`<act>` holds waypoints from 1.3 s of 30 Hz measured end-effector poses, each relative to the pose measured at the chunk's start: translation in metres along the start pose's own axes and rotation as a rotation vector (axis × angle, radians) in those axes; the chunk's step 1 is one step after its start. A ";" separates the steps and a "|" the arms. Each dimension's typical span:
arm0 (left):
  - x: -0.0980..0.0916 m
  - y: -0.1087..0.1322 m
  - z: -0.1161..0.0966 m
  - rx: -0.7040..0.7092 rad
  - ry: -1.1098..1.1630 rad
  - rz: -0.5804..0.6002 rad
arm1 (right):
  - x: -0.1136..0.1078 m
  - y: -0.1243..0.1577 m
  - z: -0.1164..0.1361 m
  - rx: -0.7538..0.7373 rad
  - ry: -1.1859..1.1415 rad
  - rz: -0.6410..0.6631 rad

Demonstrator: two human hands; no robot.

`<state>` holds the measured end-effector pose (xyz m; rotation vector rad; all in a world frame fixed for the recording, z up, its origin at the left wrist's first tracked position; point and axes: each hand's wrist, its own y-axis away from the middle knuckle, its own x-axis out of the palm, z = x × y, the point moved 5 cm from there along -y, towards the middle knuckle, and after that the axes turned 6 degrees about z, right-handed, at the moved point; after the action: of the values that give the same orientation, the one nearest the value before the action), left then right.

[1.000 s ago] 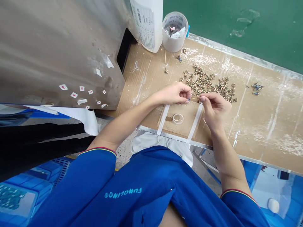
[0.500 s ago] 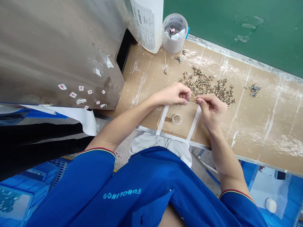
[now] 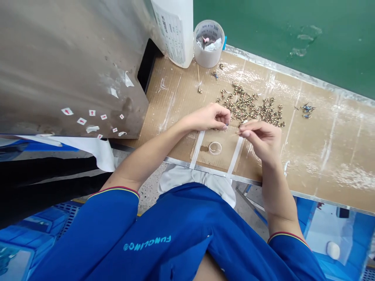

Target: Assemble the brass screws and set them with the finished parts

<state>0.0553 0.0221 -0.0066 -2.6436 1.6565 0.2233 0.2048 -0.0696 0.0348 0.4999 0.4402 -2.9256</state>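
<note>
Left hand (image 3: 208,118): fingertips pressed together, any held item hidden | Right hand (image 3: 260,141): fingers pinching thin wire (image 3: 238,132) | Brass fittings (image 3: 249,107): heaped within reach

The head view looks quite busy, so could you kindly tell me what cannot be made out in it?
All in the head view:
What the left hand pinches: hidden by its fingers.
What the right hand holds: too thin and blurred.
The brass fittings: too small to show their exact shape.
The bottle: top cut off by the upper edge, label print too small.
The cup: contents too blurred to name.
</note>
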 end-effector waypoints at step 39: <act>-0.031 0.008 0.001 -0.008 0.113 -0.338 | 0.027 -0.026 -0.029 0.058 0.526 0.211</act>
<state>0.0348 0.0459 -0.0031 -2.9318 1.2026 0.0748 0.1839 -0.0386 0.0061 1.2501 0.3308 -2.5830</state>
